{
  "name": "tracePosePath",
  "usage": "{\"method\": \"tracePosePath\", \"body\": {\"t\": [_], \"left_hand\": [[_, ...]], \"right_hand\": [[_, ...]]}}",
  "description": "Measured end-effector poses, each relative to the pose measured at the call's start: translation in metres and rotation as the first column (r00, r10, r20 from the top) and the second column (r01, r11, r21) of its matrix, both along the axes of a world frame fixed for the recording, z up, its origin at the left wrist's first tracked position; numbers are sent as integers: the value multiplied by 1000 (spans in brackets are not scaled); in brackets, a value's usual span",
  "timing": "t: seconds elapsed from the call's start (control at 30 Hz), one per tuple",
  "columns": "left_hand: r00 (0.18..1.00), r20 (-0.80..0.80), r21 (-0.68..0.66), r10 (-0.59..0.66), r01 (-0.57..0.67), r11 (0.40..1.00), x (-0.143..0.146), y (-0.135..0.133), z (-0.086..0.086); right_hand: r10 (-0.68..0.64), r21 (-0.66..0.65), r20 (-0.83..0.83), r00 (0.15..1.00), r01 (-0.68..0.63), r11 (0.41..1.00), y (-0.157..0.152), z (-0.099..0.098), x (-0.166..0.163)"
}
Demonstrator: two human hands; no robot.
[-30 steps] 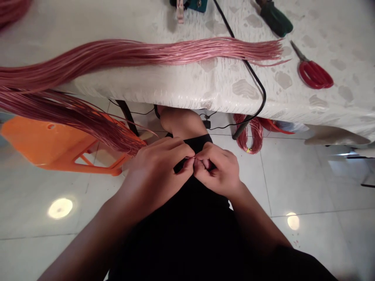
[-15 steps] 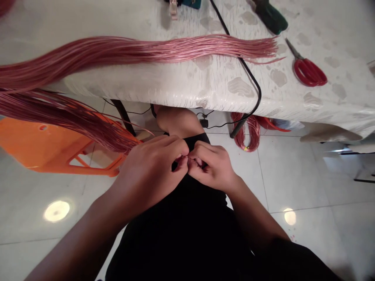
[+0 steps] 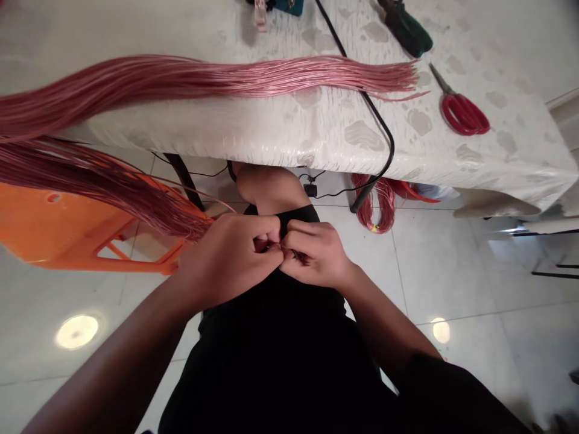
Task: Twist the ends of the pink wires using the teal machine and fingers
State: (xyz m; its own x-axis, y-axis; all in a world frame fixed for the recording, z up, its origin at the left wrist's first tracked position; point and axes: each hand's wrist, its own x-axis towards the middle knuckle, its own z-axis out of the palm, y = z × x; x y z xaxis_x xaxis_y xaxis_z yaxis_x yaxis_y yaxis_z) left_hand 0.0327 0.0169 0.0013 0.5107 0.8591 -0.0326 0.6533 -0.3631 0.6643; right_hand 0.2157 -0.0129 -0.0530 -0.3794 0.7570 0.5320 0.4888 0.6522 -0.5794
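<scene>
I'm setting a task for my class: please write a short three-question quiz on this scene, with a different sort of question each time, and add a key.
1. True or false: the red-handled scissors lie on the table's white patterned cover.
2. Multiple choice: which hand is nearer the hanging bundle of pink wires? A: the left hand. B: the right hand.
3. Fill in the blank: the coil of pink wire under the table edge lies on the tiled ____.

Key: 1. True. 2. A. 3. floor.
</scene>
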Motion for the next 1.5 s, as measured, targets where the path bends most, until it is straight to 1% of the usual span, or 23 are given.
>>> {"method": "tracePosePath", "body": {"t": [0.07, 0.1, 0.13, 0.2, 0.27, 0.3, 0.33, 0.4, 0.5, 0.57, 0.7, 0.9, 1.0, 1.07, 1.13, 1.23, 1.37, 1.5], "left_hand": [[1000, 25, -56, 6, -5, 998, -2, 1, -2], [1000, 23, -54, 1, 0, 999, -3, 2, -2], [1000, 20, -28, -10, 11, 1000, -4, 2, -2], [999, 23, 83, -48, 46, 995, -4, 2, 1], [994, 33, 211, -105, 96, 973, -4, 2, 3], [990, 32, 253, -134, 122, 960, -4, 3, 4], [987, 33, 280, -157, 142, 950, -4, 3, 5], [983, 13, 287, -184, 172, 942, -4, 3, 5], [982, -26, 292, -188, 187, 938, -4, 2, 2], [983, -57, 309, -176, 185, 933, -5, 0, 1], [981, -146, 353, -130, 175, 919, -7, -3, 0], [959, -258, 412, -120, 221, 884, -7, -4, 2], [958, -250, 380, -137, 227, 897, -7, -1, 0], [962, -218, 317, -162, 227, 921, -6, 2, -3], [964, -180, 226, -194, 232, 946, -5, 5, -6], [968, -103, 119, -230, 241, 963, -5, 9, -10], [973, -7, 84, -230, 230, 970, -7, 12, -13], [979, 39, 27, -201, 200, 979, -10, 13, -10]], "right_hand": [[-23, 20, -18, 1000, 23, 1000, 1, 1, -2], [-40, 25, -29, 999, 41, 999, 2, 2, -2], [-57, 24, -39, 998, 58, 998, 3, 3, -3], [-83, 6, -50, 995, 83, 996, 3, 7, -2], [-96, -15, -34, 995, 95, 995, 3, 11, -1], [-102, -22, -11, 995, 102, 995, 2, 13, 0], [-109, -25, 20, 994, 110, 994, 2, 16, 2], [-117, -16, 102, 988, 119, 993, 2, 21, 3], [-85, 7, 213, 973, 86, 996, 3, 26, 4], [-52, 17, 248, 967, 49, 999, 6, 27, 4], [-39, 51, 254, 966, 27, 998, 9, 23, 3], [-76, 114, 268, 960, 46, 992, 10, 20, 1], [-50, 122, 281, 958, 16, 992, 10, 18, 2], [-24, 144, 267, 964, -15, 989, 11, 13, 3], [-13, 180, 241, 970, -31, 983, 10, 8, 4], [-26, 216, 205, 978, -19, 976, 9, -1, 3], [-59, 257, 161, 985, 16, 966, 7, -9, -1], [-99, 313, 120, 988, 57, 948, 7, -9, -6]]}}
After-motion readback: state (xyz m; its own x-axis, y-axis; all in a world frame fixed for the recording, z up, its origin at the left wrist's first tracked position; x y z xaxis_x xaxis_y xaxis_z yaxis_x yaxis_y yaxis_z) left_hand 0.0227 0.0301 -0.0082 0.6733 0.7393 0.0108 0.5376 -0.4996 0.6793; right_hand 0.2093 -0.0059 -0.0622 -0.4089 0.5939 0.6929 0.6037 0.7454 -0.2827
